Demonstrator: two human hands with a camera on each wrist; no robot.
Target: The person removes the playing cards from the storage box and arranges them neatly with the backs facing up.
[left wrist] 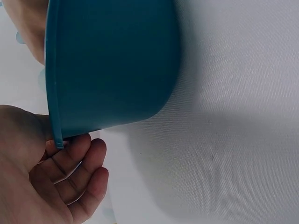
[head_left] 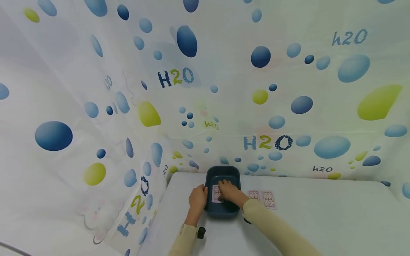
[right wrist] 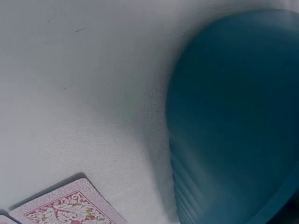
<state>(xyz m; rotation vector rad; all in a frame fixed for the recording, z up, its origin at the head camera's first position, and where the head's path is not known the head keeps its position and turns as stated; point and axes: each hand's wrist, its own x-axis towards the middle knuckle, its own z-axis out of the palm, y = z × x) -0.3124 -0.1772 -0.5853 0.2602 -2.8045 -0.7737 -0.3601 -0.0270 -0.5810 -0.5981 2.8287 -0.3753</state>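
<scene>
The right hand (head_left: 231, 192) was inside the blue bin (head_left: 222, 214), partly covering a patterned card (head_left: 215, 194) at its left; whether it pinched the card, I could not tell. The left hand (head_left: 198, 198) gripped the bin's left rim. Two cards (head_left: 269, 200) lay right of the bin.

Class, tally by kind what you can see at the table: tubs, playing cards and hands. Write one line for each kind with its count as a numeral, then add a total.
Tubs: 1, the blue tub
Playing cards in sight: 3, one card inside it and two cards on the table
Hands: 2, the left hand and the right hand
Total: 6
</scene>
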